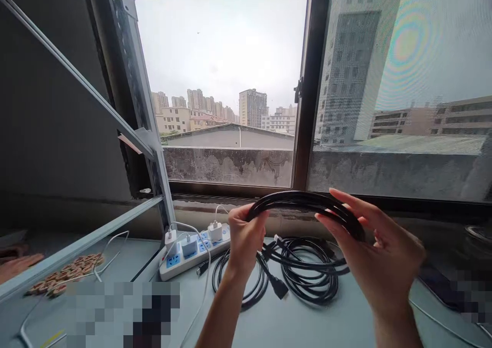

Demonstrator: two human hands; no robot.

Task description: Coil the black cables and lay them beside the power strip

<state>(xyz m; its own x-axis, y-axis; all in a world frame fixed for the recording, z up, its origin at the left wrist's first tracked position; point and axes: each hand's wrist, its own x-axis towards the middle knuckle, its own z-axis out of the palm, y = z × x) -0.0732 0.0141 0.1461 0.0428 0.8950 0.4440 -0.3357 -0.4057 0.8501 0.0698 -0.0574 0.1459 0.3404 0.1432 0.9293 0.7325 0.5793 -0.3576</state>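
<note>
A coiled black cable [307,200] is held up above the table, bent into an arch between my hands. My left hand [246,235] is closed round its left end, thumb against the strands. At the right end my right hand [378,256] has the strands between thumb and fingers. Below, on the table, lie a black cable coil [326,294] and a smaller coil [219,281]. A black cable plug [279,287] shows between them; which cable it belongs to I cannot tell.
A white power strip [180,268] with several plugged-in chargers stands left of my left hand. White wires [205,286] cross the table. A metal frame [96,220] slants along the left, with small wooden pieces [69,275] and another person's hand [21,267] beyond it. A window [230,183] is behind.
</note>
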